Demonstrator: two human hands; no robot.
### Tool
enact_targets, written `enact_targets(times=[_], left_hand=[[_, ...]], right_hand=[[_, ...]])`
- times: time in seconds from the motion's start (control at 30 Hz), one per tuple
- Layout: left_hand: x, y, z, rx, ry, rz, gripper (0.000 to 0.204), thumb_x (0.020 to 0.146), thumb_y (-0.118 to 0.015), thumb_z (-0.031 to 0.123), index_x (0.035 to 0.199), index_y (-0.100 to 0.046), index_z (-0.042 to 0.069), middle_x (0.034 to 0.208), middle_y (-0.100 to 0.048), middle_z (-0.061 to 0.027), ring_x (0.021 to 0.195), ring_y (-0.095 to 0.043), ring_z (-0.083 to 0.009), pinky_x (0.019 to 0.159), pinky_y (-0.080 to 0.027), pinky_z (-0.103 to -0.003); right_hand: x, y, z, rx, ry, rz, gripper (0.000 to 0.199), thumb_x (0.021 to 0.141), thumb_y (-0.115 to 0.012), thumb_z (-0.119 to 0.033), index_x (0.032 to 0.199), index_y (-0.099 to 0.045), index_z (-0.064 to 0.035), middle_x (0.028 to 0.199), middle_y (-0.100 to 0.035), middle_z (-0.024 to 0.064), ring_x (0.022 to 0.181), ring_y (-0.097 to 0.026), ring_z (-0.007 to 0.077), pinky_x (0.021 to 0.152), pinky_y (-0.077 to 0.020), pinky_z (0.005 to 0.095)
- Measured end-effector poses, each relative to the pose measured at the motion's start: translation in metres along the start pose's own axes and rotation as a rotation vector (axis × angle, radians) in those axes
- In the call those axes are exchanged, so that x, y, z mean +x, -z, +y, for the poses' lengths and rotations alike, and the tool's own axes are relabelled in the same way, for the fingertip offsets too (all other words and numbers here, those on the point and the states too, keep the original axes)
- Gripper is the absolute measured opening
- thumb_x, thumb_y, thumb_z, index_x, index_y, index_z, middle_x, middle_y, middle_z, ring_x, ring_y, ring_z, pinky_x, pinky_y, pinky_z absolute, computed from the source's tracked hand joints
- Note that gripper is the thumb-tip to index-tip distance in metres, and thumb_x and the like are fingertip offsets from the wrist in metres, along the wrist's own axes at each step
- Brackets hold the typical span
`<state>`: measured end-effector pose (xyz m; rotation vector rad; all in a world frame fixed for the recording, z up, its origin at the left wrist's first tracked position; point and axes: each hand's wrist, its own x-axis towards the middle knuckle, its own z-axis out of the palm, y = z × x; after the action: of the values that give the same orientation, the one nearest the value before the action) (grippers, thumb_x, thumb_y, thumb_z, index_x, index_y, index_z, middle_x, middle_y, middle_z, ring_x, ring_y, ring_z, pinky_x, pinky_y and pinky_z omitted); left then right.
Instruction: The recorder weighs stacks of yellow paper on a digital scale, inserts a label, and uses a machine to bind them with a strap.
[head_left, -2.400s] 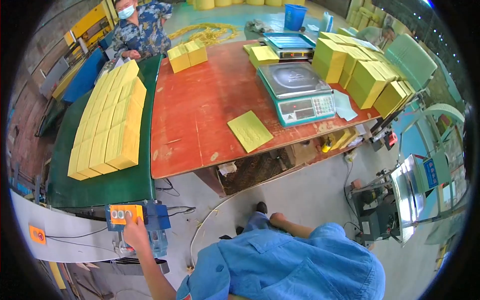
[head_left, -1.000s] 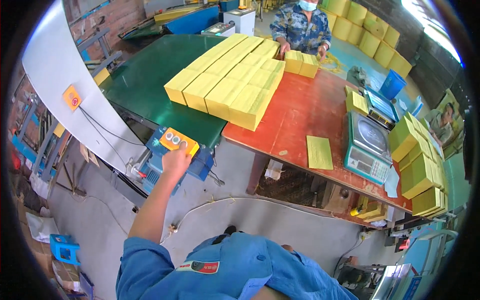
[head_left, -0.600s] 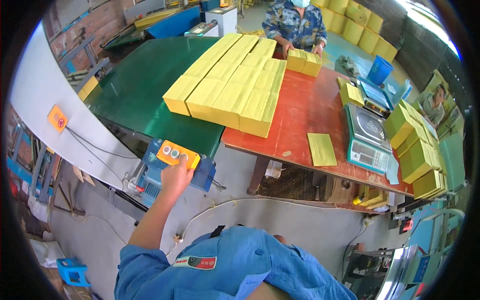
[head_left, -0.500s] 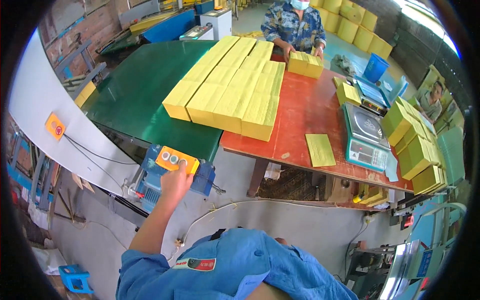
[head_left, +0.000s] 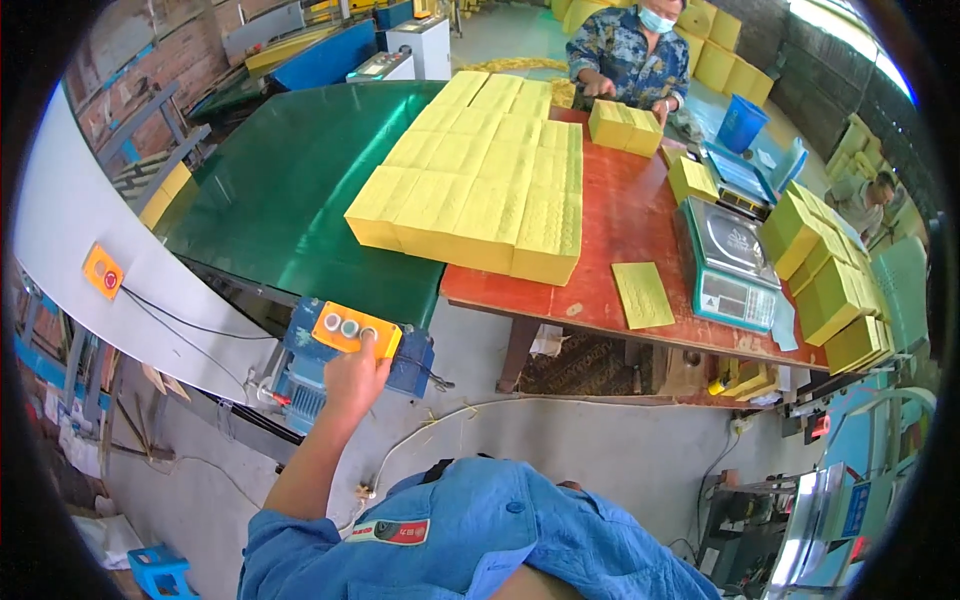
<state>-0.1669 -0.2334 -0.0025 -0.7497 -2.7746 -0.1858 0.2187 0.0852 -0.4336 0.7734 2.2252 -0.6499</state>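
Observation:
My left hand (head_left: 357, 382) presses a button on the orange control box (head_left: 372, 325) with one extended digit, its other fingers curled in and holding nothing. The box sits on a blue motor housing (head_left: 408, 365) at the green belt's near end. My right hand is out of view. Beyond the box, rows of yellow paper blocks (head_left: 450, 205) lie packed together, partly on the green conveyor belt (head_left: 270, 190) and partly on the red table (head_left: 600, 230). A single yellow sheet or thin stack (head_left: 643, 296) lies near the table's front edge.
Across the table a masked co-worker (head_left: 632, 55) handles a yellow block (head_left: 625, 128). A digital scale (head_left: 735, 270) and more yellow stacks (head_left: 825, 270) stand at the right. A white panel with a red stop button (head_left: 110, 278) is at left. A cable (head_left: 440, 420) crosses the floor.
The packed yellow blocks have shifted right, further onto the red table, and their near edge looks more even. The co-worker and the handled block appear further right. My left hand stays on the button.

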Motion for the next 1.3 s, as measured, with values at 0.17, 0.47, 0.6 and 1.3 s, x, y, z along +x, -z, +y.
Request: enact_targets(times=[0.17, 0.47, 0.6, 1.3], left_hand=[[0.0, -0.001, -0.001, -0.003, -0.024, 0.02, 0.05, 0.079, -0.072, 0.03, 0.115, -0.052, 0.002, 0.059, -0.063, -0.0126, 0.056, -0.066, -0.0311, 0.05, -0.051, -0.042], [0.001, 0.003, 0.002, 0.025, -0.009, -0.023, 0.055, 0.08, -0.071, 0.031, 0.121, -0.051, 0.001, 0.059, -0.064, -0.013, 0.057, -0.066, -0.0315, 0.051, -0.051, -0.043], [0.001, 0.004, 0.003, 0.036, 0.005, -0.065, 0.054, 0.079, -0.072, 0.031, 0.121, -0.051, 0.003, 0.062, -0.065, -0.0146, 0.06, -0.067, -0.0327, 0.053, -0.051, -0.044], [0.087, -0.059, 0.285, -0.366, -0.695, -0.193, 0.057, 0.085, -0.068, 0.024, 0.134, -0.049, 0.002, 0.123, -0.057, -0.0216, 0.113, -0.055, -0.0379, 0.093, -0.045, -0.043]], right_hand=[[0.015, -0.021, 0.004, 0.082, 0.021, 0.018, 0.034, 0.086, -0.057, -0.04, 0.103, -0.073, -0.0146, 0.112, -0.068, 0.0108, 0.106, -0.064, 0.0311, 0.088, -0.0522, 0.0444], [0.006, -0.009, -0.006, -0.038, -0.02, -0.011, 0.033, 0.08, -0.063, -0.04, 0.106, -0.073, -0.0214, 0.117, -0.068, 0.0019, 0.113, -0.061, 0.024, 0.099, -0.0483, 0.0348], [-0.01, -0.003, -0.014, 0.221, -0.215, 0.059, 0.032, 0.079, -0.062, -0.037, 0.104, -0.073, -0.0203, 0.114, -0.069, 0.0032, 0.108, -0.064, 0.0258, 0.093, -0.0516, 0.0372], [-0.146, -0.044, 0.047, 0.852, -0.578, 0.315, 0.033, 0.081, -0.056, -0.026, 0.104, -0.072, -0.0101, 0.109, -0.068, 0.0169, 0.104, -0.064, 0.0347, 0.09, -0.0514, 0.0439]])
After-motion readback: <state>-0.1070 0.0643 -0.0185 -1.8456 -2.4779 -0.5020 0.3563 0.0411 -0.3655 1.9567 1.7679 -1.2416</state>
